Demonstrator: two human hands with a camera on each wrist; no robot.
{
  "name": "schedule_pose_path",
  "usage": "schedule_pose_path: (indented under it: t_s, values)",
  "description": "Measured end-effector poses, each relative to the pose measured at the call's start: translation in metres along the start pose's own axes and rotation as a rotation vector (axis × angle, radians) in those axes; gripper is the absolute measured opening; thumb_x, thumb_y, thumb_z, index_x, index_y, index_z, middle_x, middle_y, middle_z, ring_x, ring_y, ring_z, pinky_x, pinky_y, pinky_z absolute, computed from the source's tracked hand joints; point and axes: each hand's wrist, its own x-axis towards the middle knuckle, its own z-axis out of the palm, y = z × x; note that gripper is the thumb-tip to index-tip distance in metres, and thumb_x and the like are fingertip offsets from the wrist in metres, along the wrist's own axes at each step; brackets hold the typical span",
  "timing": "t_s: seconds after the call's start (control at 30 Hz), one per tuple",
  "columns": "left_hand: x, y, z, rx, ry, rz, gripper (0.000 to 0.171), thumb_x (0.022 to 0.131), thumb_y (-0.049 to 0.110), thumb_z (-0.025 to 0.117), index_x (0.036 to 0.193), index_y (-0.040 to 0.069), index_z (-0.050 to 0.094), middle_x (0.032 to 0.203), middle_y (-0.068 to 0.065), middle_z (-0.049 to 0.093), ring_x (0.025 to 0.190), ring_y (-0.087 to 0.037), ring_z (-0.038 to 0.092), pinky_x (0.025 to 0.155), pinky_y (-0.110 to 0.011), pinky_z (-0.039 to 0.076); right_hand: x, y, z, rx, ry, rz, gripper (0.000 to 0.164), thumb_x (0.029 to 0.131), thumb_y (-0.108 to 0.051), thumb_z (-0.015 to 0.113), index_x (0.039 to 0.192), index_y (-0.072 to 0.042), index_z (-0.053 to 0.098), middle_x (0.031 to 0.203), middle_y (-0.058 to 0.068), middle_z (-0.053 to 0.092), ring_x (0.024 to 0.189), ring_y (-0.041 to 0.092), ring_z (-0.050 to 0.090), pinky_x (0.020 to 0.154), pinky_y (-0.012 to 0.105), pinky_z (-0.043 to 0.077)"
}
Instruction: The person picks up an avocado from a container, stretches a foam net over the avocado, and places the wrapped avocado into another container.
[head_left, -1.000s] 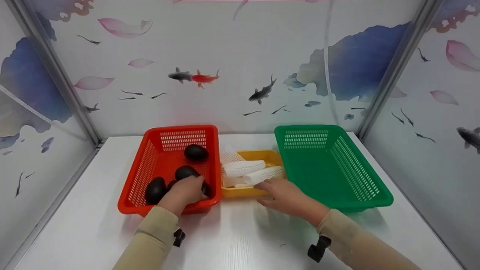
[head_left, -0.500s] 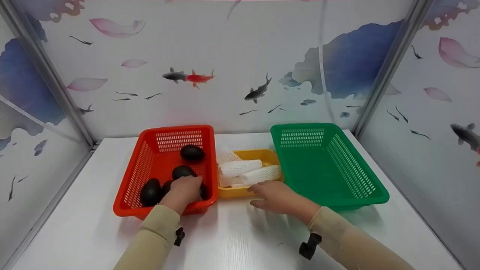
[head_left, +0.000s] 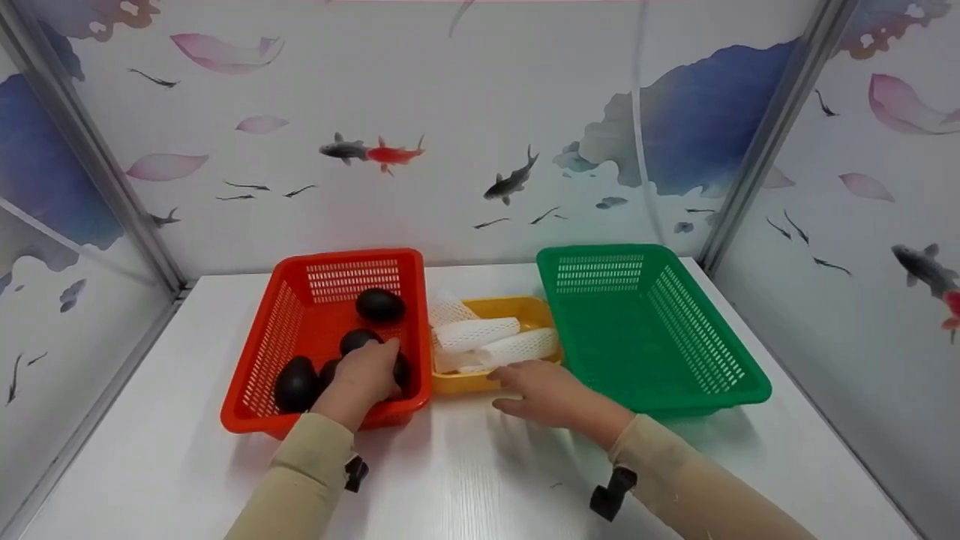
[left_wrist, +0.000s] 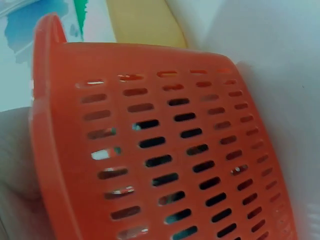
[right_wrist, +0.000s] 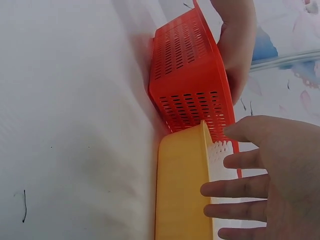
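Observation:
My left hand reaches down into the red basket, its fingers curled round a dark, egg-shaped avocado near the front right corner. In the left wrist view, the basket's perforated wall hides the fingers and most of the fruit. Other avocados lie close by: one left of the hand, one just behind it and one farther back. My right hand hovers with spread, relaxed fingers at the front rim of a yellow tray. It holds nothing.
White foam net sleeves lie in the yellow tray, between the red basket and a green basket. All three stand on a white table. Printed wall panels enclose the back and sides.
The whole scene has shifted slightly left as the head view turned. My left hand has risen slightly over the avocados. My right hand stays beside the yellow tray's front rim.

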Motion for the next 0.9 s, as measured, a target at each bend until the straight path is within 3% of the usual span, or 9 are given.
schedule_pose_path:
  t_s: [0.23,0.43,0.67,0.9]
  values:
    - [-0.006,0.001,-0.008,-0.041,0.104,-0.025,0.067,0.079,0.019,0.083,0.135,0.009,0.046,0.118,-0.019,0.053,0.099,-0.034,0.052,0.092,-0.056,0.047,-0.001,-0.003,-0.005,0.029,0.032,0.001,0.042,0.097,-0.033,0.06,0.13,-0.008,0.06,0.122,0.007,0.065,0.108,0.024,0.06,0.094,0.043,0.048]
    - [-0.013,0.007,-0.016,-0.165,0.166,-0.063,0.084,0.077,0.019,0.084,0.147,0.018,0.036,0.126,-0.018,0.046,0.105,-0.036,0.051,0.091,-0.059,0.047,-0.003,-0.005,-0.008,0.014,0.089,-0.033,0.039,0.096,-0.031,0.061,0.127,-0.007,0.062,0.12,0.007,0.065,0.107,0.025,0.061,0.092,0.042,0.049]
    - [-0.025,0.018,-0.022,-0.257,0.226,-0.049,0.089,0.076,0.016,0.083,0.149,0.031,0.035,0.135,-0.017,0.038,0.11,-0.038,0.051,0.086,-0.059,0.05,-0.006,-0.009,-0.009,0.005,0.13,-0.057,0.037,0.095,-0.029,0.062,0.126,-0.008,0.063,0.12,0.008,0.065,0.106,0.025,0.06,0.092,0.043,0.049]
    - [-0.033,0.03,-0.026,-0.324,0.302,-0.019,0.087,0.077,0.016,0.083,0.149,0.03,0.036,0.141,-0.016,0.027,0.114,-0.039,0.05,0.087,-0.057,0.049,-0.009,-0.015,-0.009,0.001,0.16,-0.056,0.039,0.095,-0.032,0.061,0.129,-0.012,0.062,0.12,0.005,0.064,0.106,0.023,0.059,0.092,0.042,0.049]
